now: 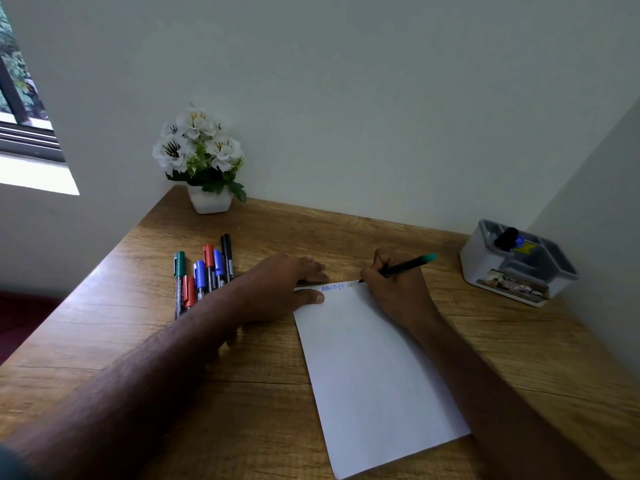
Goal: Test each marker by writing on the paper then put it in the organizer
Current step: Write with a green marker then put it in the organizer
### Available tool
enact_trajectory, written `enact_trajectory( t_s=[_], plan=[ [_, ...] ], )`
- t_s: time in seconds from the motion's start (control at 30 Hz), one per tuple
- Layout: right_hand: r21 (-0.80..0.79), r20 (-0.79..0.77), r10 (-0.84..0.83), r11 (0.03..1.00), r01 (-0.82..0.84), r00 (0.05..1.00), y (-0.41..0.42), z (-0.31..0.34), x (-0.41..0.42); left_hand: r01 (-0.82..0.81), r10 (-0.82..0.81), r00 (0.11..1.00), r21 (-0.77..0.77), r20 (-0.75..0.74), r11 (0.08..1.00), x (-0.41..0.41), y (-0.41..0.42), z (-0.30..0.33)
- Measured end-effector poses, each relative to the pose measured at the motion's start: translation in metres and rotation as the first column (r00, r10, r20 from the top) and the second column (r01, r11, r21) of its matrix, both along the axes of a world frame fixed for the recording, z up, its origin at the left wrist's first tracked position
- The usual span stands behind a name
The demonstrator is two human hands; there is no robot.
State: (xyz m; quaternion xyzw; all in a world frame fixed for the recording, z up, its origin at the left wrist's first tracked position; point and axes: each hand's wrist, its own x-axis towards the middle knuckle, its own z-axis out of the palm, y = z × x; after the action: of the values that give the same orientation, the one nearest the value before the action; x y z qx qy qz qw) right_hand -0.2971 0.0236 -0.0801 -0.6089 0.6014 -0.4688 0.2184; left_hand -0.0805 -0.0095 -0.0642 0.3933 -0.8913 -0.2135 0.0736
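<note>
Head view: R hand (391,289) fingers grip green marker (405,266), tip on paper (374,368). L hand (287,285) flat, fingers straight, pressing paper's top corner.

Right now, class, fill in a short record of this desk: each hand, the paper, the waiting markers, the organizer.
right hand: grips the teal-capped marker, tip on the paper
left hand: presses flat on the paper's top left corner
paper: blue letters and fainter writing along the top edge
waiting markers: six capped, lying left of the paper
organizer: far right, one dark marker inside
</note>
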Motion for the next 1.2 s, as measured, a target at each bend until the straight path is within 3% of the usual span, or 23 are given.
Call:
enact_trajectory(
  t_s=[0.3, 0.43, 0.6, 0.67, 0.77, 0.87, 0.97, 1.07, 1.2],
  plan=[
    [-0.024, 0.007, -0.001, 1.000, 0.001, 1.000, 0.000, 0.001, -0.001, -0.005, 0.005, 1.000, -0.003, -0.014, 1.000, 0.000, -0.001, -0.002],
    [-0.027, 0.110, -0.047, 0.998, 0.050, 0.993, 0.003, 0.003, -0.005, -0.045, 0.045, 0.997, 0.000, -0.060, 0.999, 0.001, 0.001, 0.004],
    [-0.064, 0.160, -0.046, 0.996, 0.057, 0.986, 0.005, 0.003, -0.007, -0.195, 0.166, 0.966, -0.140, -0.197, 0.971, 0.020, -0.004, 0.017],
    [-0.034, 0.135, -0.019, 0.999, 0.023, 0.991, 0.004, 0.002, -0.004, -0.218, 0.198, 0.972, -0.173, -0.126, 0.960, 0.027, -0.006, 0.018],
    [-0.024, 0.145, -0.011, 1.000, 0.014, 0.989, 0.004, 0.001, -0.003, -0.181, 0.182, 0.983, -0.098, -0.007, 0.979, 0.031, -0.010, 0.016],
    [-0.060, 0.116, -0.005, 0.998, 0.012, 0.993, 0.006, 0.003, -0.004, -0.155, 0.154, 0.988, -0.036, -0.016, 0.987, 0.034, -0.014, 0.015],
    [-0.114, 0.061, 0.024, 0.993, -0.017, 0.998, 0.008, 0.007, -0.003, -0.158, 0.157, 0.987, -0.069, -0.025, 0.985, 0.034, -0.015, 0.015],
    [-0.182, 0.131, 0.096, 0.981, -0.071, 0.987, 0.012, 0.015, 0.000, -0.174, 0.147, 0.975, -0.158, -0.164, 0.972, 0.029, -0.011, 0.015],
    [-0.196, 0.294, 0.267, 0.957, -0.216, 0.918, 0.018, 0.017, 0.003, -0.145, 0.093, 0.933, -0.126, -0.349, 0.981, 0.020, -0.003, 0.014]
  ],
)
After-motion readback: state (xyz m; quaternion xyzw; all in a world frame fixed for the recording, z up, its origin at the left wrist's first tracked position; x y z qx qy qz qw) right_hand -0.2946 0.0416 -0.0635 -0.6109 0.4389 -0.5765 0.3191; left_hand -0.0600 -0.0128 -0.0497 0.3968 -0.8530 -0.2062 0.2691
